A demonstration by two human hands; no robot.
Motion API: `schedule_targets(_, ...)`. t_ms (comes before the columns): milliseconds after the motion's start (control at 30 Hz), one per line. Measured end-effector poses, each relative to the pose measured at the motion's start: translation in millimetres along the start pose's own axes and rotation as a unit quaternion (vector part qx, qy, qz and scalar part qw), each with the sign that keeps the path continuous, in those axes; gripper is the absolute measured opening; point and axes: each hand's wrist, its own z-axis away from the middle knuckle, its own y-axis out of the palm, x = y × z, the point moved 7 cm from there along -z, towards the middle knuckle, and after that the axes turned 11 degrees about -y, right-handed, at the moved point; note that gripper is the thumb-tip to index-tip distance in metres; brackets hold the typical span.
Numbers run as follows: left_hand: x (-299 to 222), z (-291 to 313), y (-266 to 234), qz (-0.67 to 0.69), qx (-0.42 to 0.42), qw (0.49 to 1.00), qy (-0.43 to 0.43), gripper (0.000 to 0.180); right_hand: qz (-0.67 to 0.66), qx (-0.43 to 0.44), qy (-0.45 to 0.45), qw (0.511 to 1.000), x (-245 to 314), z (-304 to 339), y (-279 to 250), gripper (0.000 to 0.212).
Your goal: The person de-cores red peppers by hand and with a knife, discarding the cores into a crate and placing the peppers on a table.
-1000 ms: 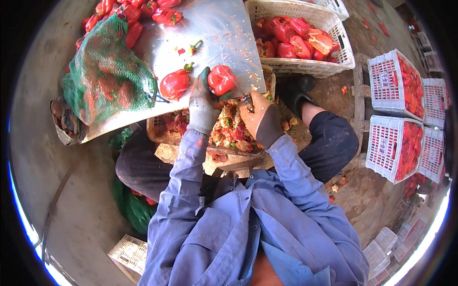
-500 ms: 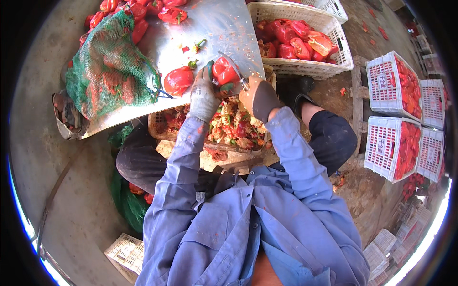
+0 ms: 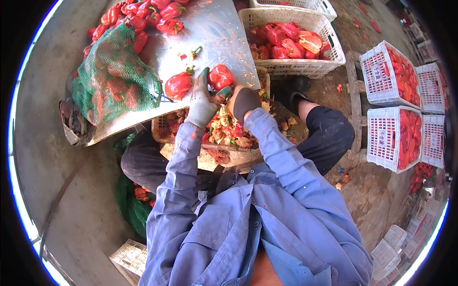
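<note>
My left hand (image 3: 204,97), in a grey and green glove, is closed around the lower side of a red bell pepper (image 3: 221,77) at the metal table's front edge. My right hand (image 3: 243,101), in a brown and orange glove, is closed against that pepper's lower right side. The curved knife seen in it earlier is hidden now. Another red bell pepper (image 3: 178,86) with its green stem lies just left of my left hand. Below both hands a crate (image 3: 160,136) holds pepper cores, seeds and scraps.
A green mesh sack (image 3: 117,71) of peppers and a heap of red peppers (image 3: 152,18) lie on the metal table (image 3: 217,35). A white crate (image 3: 291,16) of opened peppers stands at the back right. Stacked crates (image 3: 381,136) of red peppers are farther right.
My right hand has moved left and down, against the pepper. The knife blade has gone out of sight. The pepper has turned in my left hand, and the view has shifted slightly.
</note>
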Motion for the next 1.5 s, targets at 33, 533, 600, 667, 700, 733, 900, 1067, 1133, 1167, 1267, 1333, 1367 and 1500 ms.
schedule_targets(33, -13, 1, 0, 0.008, -0.028, 0.999, 0.020, 0.086, -0.032, -0.051, 0.001, 0.998, -2, 3, 3, 0.027)
schedule_targets(533, 25, 14, -1, 0.335, -0.020, 0.929, -0.154, 0.051, -0.471, 0.253, 0.059, 0.843, -20, -5, -8, 0.015)
schedule_targets(600, 29, 14, -1, 0.361, -0.026, 0.918, -0.164, 0.051, -0.529, 0.238, 0.064, 0.812, -18, 1, -5, 0.017)
schedule_targets(667, 32, 10, 1, 0.329, -0.052, 0.934, -0.129, 0.049, -0.549, 0.197, 0.069, 0.809, -16, 0, 0, 0.017)
schedule_targets(700, 37, 7, 4, 0.315, -0.059, 0.939, -0.128, 0.049, -0.558, 0.173, 0.071, 0.809, -17, -1, 3, 0.018)
schedule_targets(733, 40, 4, 8, 0.300, -0.065, 0.943, -0.127, 0.049, -0.489, 0.141, 0.018, 0.860, -20, -5, 2, 0.024)
schedule_targets(900, 49, 6, 9, 0.285, -0.068, 0.940, -0.176, 0.053, -0.226, 0.010, -0.008, 0.974, -18, -5, -7, 0.039)
schedule_targets(1067, 31, 1, 11, 0.206, -0.082, 0.968, -0.114, 0.052, -0.308, -0.032, 0.003, 0.951, -33, -13, -1, 0.030)
schedule_targets(1133, 41, 3, 13, 0.231, -0.083, 0.960, -0.132, 0.052, -0.555, 0.051, 0.105, 0.824, -26, -5, 0, 0.016)
schedule_targets(1167, 43, 2, 10, 0.220, -0.090, 0.963, -0.128, 0.053, -0.602, 0.081, 0.122, 0.785, -24, -3, -2, 0.015)
schedule_targets(1267, 60, 3, 15, 0.340, -0.072, 0.920, -0.181, 0.046, -0.627, 0.127, 0.154, 0.753, -39, -8, -1, 0.015)
schedule_targets(1333, 56, 3, 17, 0.471, -0.043, 0.847, -0.241, 0.039, -0.654, 0.135, 0.170, 0.724, -42, -8, -7, 0.017)
schedule_targets(1367, 53, 2, 15, 0.454, -0.054, 0.856, -0.242, 0.035, -0.650, 0.123, 0.173, 0.729, -43, -6, -8, 0.018)
schedule_targets(1500, 48, 2, 16, 0.475, -0.053, 0.840, -0.256, 0.037, -0.579, 0.035, 0.066, 0.812, -30, -4, -15, 0.019)
